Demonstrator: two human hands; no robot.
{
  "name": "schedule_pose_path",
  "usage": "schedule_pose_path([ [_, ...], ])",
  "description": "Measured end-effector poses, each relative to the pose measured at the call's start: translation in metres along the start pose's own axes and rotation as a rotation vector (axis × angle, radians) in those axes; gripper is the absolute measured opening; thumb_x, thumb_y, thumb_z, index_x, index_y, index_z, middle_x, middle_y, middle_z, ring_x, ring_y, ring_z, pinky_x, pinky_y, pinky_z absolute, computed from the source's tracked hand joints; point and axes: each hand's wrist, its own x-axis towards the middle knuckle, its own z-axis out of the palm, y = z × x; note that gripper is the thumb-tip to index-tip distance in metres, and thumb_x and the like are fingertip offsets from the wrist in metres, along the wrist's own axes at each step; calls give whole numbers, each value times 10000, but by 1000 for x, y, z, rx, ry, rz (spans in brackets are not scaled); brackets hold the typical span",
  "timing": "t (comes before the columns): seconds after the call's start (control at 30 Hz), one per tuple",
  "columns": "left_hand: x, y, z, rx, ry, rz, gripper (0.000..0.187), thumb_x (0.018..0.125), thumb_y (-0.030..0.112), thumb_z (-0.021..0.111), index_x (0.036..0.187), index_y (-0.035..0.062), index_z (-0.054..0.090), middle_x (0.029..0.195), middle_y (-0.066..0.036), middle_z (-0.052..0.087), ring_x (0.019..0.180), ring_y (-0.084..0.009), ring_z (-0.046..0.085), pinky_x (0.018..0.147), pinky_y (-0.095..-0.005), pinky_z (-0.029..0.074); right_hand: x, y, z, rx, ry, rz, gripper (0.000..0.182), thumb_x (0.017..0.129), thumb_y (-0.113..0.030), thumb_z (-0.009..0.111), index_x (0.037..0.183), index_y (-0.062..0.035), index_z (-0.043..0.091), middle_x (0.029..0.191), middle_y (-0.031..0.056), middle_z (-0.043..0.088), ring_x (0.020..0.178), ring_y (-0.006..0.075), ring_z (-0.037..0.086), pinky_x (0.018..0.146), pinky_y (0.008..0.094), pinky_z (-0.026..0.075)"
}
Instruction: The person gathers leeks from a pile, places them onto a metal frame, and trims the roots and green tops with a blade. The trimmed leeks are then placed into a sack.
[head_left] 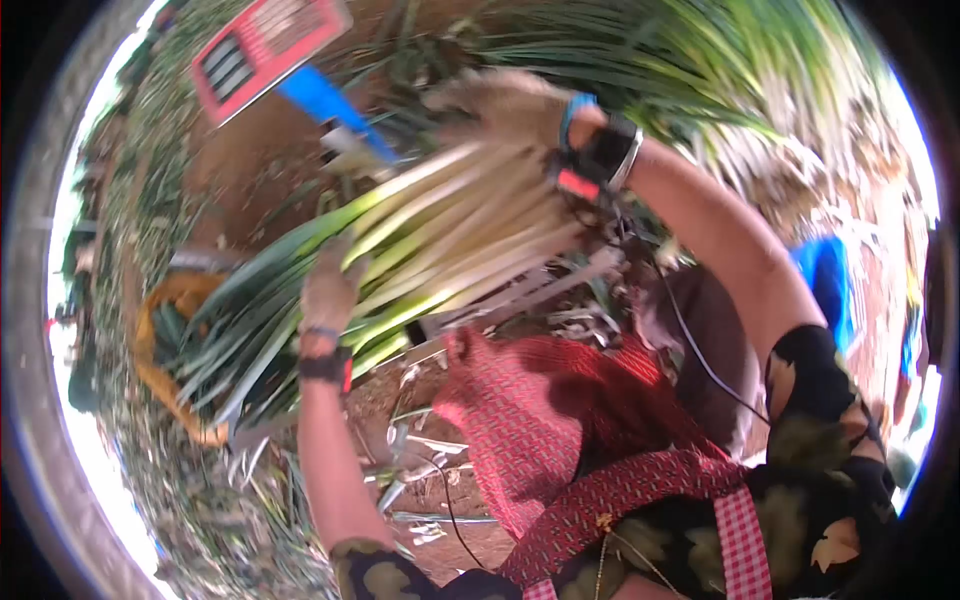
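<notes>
Across the middle of the frame lies a bunch of long green-and-white stalks (450, 230), the pale ends toward the right and the dark green leaves fanning down to the lower left. At the left of the bunch, the left hand (332, 280), in a light glove, lies on the green part of the stalks with its fingers pointing up the frame; blur hides whether they pinch any of them. Above the pale ends, at the upper centre, the right hand (500, 108) is also gloved and touches the top side of the bunch, its fingers pointing left. It is smeared by blur too, so I cannot tell whether it is spread or closed.

Dark bands circle both wrists, and a blue band (577, 115) shows on the right one. A red-framed display (268, 58) stands in the upper left on a blue post (335, 108), whose lower end is near the bunch. Yellow-orange material (152, 345) edges the leaf tips at the left. A larger heap of similar stalks (690, 50) fills the upper right. Red patterned cloth (530, 400) covers the person's front at the lower centre, next to a camouflage sleeve (825, 410) at the lower right.
</notes>
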Motion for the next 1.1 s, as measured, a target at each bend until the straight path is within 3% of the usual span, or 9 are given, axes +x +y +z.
schedule_pose_path([
  [0.07,-4,53,-35,-255,-56,-80,523,991,340,581,1412,33,538,1432,-217,546,1340,-321,515,1135,-379,364,-20,26,-62,415,-17,426,417,955,-341,633,1322,-146,605,1264,156,631,1160,317,618,1001,379,502],
  [0.17,-20,95,-51,-753,-92,-120,586,989,393,582,1376,-46,539,1384,-201,587,1315,-247,527,1119,-358,361,-87,76,-158,278,-238,570,471,1045,-306,516,1447,-63,489,1485,142,497,1302,259,544,1068,407,487],
  [0.2,-31,101,-52,-793,-91,-151,608,986,411,586,1368,-59,538,1367,-194,599,1294,-233,540,1104,-357,375,-170,152,-104,133,-117,152,686,990,-390,605,1567,-177,302,1555,178,390,1386,332,440,1174,484,339],
  [0.3,-37,148,-69,-777,-254,-75,625,967,444,612,1340,-55,564,1293,-186,643,1205,-239,604,1038,-364,436,-269,143,-127,329,-193,1003,385,970,-278,616,1296,-74,639,1301,109,652,1171,251,629,1035,360,487],
  [0.37,-37,170,-65,-630,-340,11,602,953,438,635,1314,-42,591,1235,-189,667,1137,-260,647,984,-367,478,-384,153,-66,135,-302,814,224,972,-187,607,1135,-55,686,1125,87,694,1036,204,649,968,344,509],
  [0.43,-34,183,-57,-404,-347,92,562,940,411,657,1284,-31,619,1174,-197,685,1067,-281,682,925,-364,513,-448,100,-18,558,-270,1403,227,937,-252,654,1094,-91,685,1001,80,705,964,205,658,870,365,514],
  [0.53,-18,194,-48,-155,-334,13,460,871,229,703,1242,-37,642,1136,-228,684,996,-331,700,864,-396,548,-454,48,6,307,-861,1333,400,893,-484,659,1033,-114,719,953,164,715,857,343,678,792,464,525],
  [0.7,-6,208,-40,-12,-407,-263,418,840,132,648,1220,-41,652,967,-175,708,837,-217,681,763,-340,526,-531,1,124,315,-676,1576,447,824,-393,661,1165,-105,663,1064,199,697,975,387,654,850,481,506],
  [1.1,-1,220,-39,150,-398,-264,308,910,177,702,1168,10,706,1087,-170,733,966,-299,700,831,-394,543,-585,-9,242,51,-616,1583,443,785,-295,679,1202,-145,677,1090,166,715,1012,354,685,856,462,541],
])
